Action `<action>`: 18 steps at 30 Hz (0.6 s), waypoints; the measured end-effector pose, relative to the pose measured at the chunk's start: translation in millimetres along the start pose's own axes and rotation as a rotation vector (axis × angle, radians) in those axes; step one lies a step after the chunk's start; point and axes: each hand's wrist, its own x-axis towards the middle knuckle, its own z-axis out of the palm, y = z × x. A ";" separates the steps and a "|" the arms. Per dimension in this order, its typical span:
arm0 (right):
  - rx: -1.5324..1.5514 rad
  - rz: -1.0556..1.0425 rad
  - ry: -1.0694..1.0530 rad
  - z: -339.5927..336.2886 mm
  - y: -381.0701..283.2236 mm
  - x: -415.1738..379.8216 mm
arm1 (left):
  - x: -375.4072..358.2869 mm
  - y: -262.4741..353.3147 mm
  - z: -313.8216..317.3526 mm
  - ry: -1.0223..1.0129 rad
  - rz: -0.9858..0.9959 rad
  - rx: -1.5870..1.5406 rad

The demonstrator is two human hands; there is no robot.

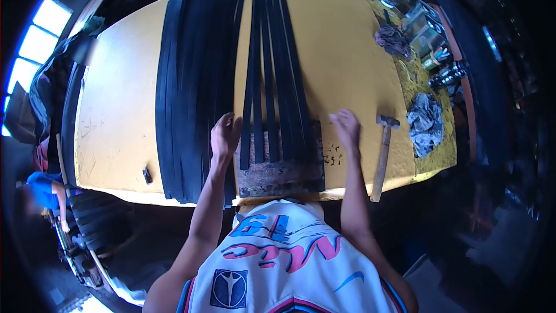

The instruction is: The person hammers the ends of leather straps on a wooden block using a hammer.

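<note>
My left hand [226, 134] is over the right edge of a wide stack of long black strips [197, 81], its fingers curled; whether it holds anything is hidden. Several separate black strips [278, 69] fan out toward me, their near ends on a dark worn board [278, 178] at the near edge of the yellow table [344, 40]. To the right of these strips, my right hand [346, 127] is raised above the yellow surface, fingers loosely bent and slightly blurred, with nothing visible in it. A hammer [382, 156] with a wooden handle lies to its right.
Crumpled grey plastic [425, 124], a dark cloth [392, 40] and a clear container [425, 29] are along the right edge. A small dark block [147, 175] lies at the left front. Beyond the left edge is a person in blue [49, 191].
</note>
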 end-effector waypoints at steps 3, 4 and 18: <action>-0.747 -0.160 0.540 -93.3 42.7 -33.6 | -50.4 12.8 -59.0 0.164 -0.159 -0.157; -1.073 0.164 0.410 -119.2 48.0 -44.1 | -66.5 2.9 -76.3 0.228 -0.258 -0.155; -0.608 0.257 0.113 -181.3 85.9 -11.8 | -147.6 -215.8 -190.6 0.484 -0.692 0.433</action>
